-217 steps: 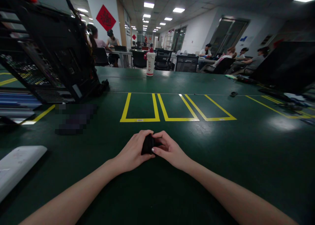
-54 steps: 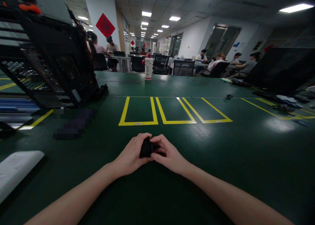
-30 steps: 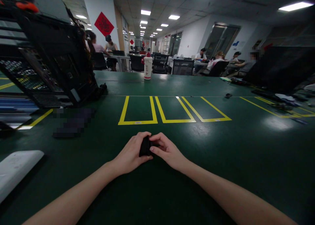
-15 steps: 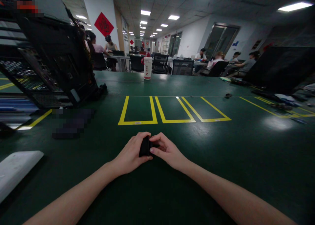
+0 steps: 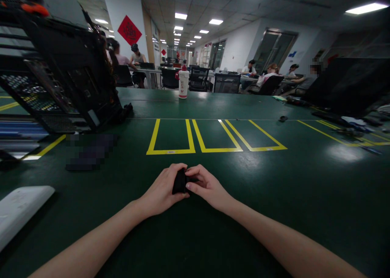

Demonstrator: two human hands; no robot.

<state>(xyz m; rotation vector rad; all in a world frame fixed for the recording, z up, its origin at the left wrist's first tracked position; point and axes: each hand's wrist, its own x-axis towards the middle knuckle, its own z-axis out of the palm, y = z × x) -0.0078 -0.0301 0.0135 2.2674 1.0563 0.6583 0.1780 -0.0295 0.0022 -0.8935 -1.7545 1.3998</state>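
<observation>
Between my hands, low over the dark green table [image 5: 195, 237], is a small black object [image 5: 179, 183] whose kind I cannot make out. My left hand [image 5: 161, 192] is closed around its left side, thumb below and fingers above. From the right, my right hand [image 5: 211, 187] pinches the object's right edge with curled fingertips and thumb. The fingers cover much of it, so its far side is hidden.
Yellow tape outlines [image 5: 170, 151] lie ahead of my hands. Beyond them stands a white bottle with a red lid [image 5: 183, 84]. An open black computer case [image 5: 70, 75] is at left, a white slab-like item [image 5: 21, 209] near it. A dark monitor [image 5: 347, 85] is at right.
</observation>
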